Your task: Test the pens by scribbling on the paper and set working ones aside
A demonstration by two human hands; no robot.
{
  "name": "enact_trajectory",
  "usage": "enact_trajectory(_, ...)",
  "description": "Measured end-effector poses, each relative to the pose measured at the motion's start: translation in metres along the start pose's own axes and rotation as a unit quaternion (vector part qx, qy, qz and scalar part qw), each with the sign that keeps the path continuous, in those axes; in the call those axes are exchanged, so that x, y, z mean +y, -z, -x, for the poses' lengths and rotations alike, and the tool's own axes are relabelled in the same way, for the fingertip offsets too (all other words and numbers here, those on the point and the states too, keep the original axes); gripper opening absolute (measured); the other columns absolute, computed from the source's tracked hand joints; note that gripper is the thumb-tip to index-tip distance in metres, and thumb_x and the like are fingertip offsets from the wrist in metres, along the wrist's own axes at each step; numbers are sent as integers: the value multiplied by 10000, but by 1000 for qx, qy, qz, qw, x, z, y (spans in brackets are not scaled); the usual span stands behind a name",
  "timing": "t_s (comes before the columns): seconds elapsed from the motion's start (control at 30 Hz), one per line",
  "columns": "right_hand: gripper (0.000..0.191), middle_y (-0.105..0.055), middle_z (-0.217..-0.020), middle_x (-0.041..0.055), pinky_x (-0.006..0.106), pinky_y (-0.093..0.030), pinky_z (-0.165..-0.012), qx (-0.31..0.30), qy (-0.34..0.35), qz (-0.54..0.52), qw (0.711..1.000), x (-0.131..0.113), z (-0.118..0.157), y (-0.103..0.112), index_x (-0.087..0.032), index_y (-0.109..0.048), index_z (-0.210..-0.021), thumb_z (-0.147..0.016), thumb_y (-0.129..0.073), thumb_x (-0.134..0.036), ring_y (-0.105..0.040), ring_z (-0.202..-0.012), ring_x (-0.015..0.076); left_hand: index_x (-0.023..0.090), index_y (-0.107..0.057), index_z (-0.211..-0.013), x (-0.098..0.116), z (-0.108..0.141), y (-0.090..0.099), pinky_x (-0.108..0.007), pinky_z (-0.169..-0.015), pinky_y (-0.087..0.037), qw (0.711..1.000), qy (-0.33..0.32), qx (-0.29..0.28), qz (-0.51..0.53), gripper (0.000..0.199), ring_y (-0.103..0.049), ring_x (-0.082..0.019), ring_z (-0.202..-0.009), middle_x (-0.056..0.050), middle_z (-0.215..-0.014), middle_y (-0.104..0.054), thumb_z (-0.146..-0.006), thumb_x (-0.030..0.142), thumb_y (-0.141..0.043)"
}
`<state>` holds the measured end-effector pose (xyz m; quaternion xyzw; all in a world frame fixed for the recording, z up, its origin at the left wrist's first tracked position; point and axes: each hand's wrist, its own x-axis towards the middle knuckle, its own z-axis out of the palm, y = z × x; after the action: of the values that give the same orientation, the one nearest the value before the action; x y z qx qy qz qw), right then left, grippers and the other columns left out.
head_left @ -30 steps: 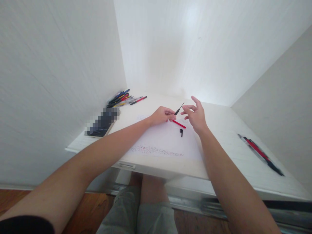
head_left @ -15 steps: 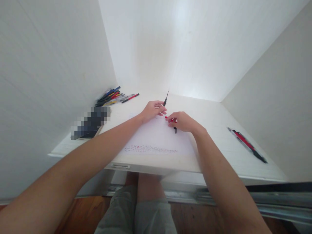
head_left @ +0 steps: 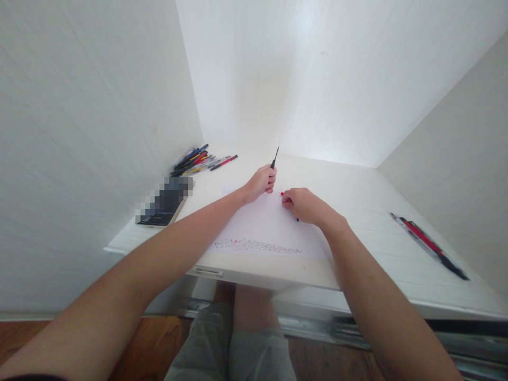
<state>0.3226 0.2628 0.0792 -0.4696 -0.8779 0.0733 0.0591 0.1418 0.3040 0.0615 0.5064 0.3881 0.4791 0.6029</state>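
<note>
My left hand is closed around a slim black pen part, from which a thin dark rod points up and away. To its right, my right hand is closed too. A red end shows at its fingertips and a black end below the palm, seemingly one red-and-black pen part; its middle is hidden by the fingers. Both hands are over a white paper sheet, which carries rows of small dark and red marks along its near edge.
Several pens lie in a pile at the back left. A phone, partly pixelated, lies in front of them. More red, black and clear pens rest at the right. White walls enclose the white desk on three sides.
My left fingers have curled into a fist around the black pen part. My right fingers have closed further over the red-and-black part. The view has shifted slightly.
</note>
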Motion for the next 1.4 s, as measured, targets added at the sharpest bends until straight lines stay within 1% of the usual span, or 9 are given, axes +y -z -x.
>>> enact_trajectory(0.13, 269, -771, -1035, 192, 364, -470, -760, 5, 10, 91, 996, -3, 0, -6, -143, -720, -943, -983, -463, -77, -695, -871, 270, 249, -372, -770, 1, 3, 0, -280, -506, -359, 990, -44, -2, -134, 268, -388, -99, -496, 74, -606, -391, -770, 96, -592)
enact_trajectory(0.23, 296, -765, -1075, 198, 362, -471, -787, 6, 20, 118, 993, -2, 1, -9, -126, -721, -1023, -1004, -429, -76, -697, -896, 263, 244, -395, -739, -2, 3, 6, -287, -539, -365, 959, -99, -33, -263, 327, -460, -106, -554, 59, -627, -473, -689, 44, -649)
enact_trajectory(0.3, 300, -763, -1077, 194, 356, -467, -780, 4, 22, 122, 992, -3, 2, -10, -122, -718, -1034, -1008, -423, -74, -697, -903, 260, 239, -411, -729, -3, 2, 12, -286, -559, -375, 939, -125, -61, -314, 346, -496, -113, -593, 48, -654, -525, -656, 40, -684)
enact_trajectory(0.5, 325, -768, -1072, 209, 350, -455, -769, 4, 16, 90, 996, -9, 3, -6, -111, -722, -1023, -1024, -398, -90, -706, -923, 267, 231, -477, -767, -7, -3, 20, -317, -648, -462, 900, -127, -157, -387, 369, -662, -195, -746, -29, -788, -708, -622, 120, -798)
enact_trajectory(0.63, 333, -773, -1070, 211, 351, -451, -766, 7, 11, 70, 997, -10, 3, -6, -119, -723, -1007, -1027, -391, -100, -716, -916, 270, 233, -491, -747, -12, -5, 18, -327, -650, -458, 882, -148, -165, -417, 334, -660, -208, -745, -39, -786, -714, -649, 151, -799)
enact_trajectory(0.87, 299, -777, -1070, 200, 358, -452, -795, 15, 16, 54, 998, -7, 1, -8, -137, -712, -968, -1020, -419, -110, -713, -938, 277, 235, -517, -758, -10, 0, 15, -312, -650, -459, 877, -152, -133, -436, 291, -639, -200, -720, -29, -741, -688, -682, 200, -796)
enact_trajectory(1.07, 155, -778, -981, 149, 342, -461, -760, 39, 9, -24, 999, 2, 3, -4, -164, -692, -970, -942, -541, -144, -694, -872, 255, 230, -516, -803, -8, -1, 19, -316, -694, -483, 876, -147, -119, -443, 290, -685, -219, -799, -51, -821, -729, -709, 174, -785)
enact_trajectory(1.23, 141, -766, -941, 115, 321, -465, -736, 47, -1, -56, 997, 11, 4, -7, -178, -660, -968, -885, -566, -114, -672, -807, 219, 231, -502, -794, -8, -1, 20, -326, -709, -493, 883, -146, -115, -431, 291, -695, -226, -801, -48, -790, -716, -714, 164, -774)
enact_trajectory(1.4, 103, -759, -975, 99, 316, -466, -729, 73, 2, -91, 993, 12, 1, -12, -198, -617, -998, -918, -568, -156, -669, -827, 212, 232, -482, -771, -9, -2, 18, -322, -699, -480, 893, -157, -96, -411, 332, -685, -215, -796, -41, -797, -705, -704, 186, -804)
